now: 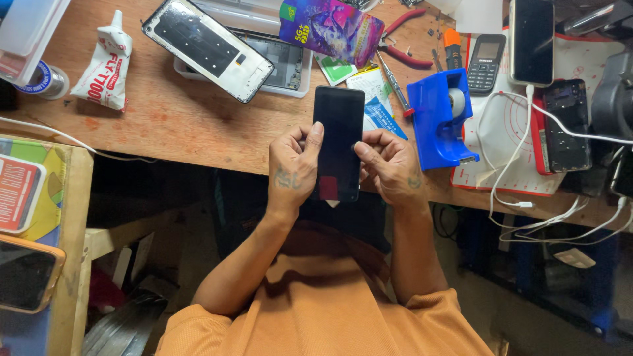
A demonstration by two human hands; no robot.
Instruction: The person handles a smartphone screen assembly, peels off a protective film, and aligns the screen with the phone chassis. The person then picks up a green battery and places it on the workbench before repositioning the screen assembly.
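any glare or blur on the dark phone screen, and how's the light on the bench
Head view: the black slab smartphone, held between the left hand and right hand, shows a matte dark screen with no bright glare and sharp edges; the brown wooden bench top is evenly, softly lit; the space under it falls into deep shadow.

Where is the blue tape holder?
In the head view, the blue tape holder sits on the wooden table, just right of the black phone held in both hands, below the small keypad phone.
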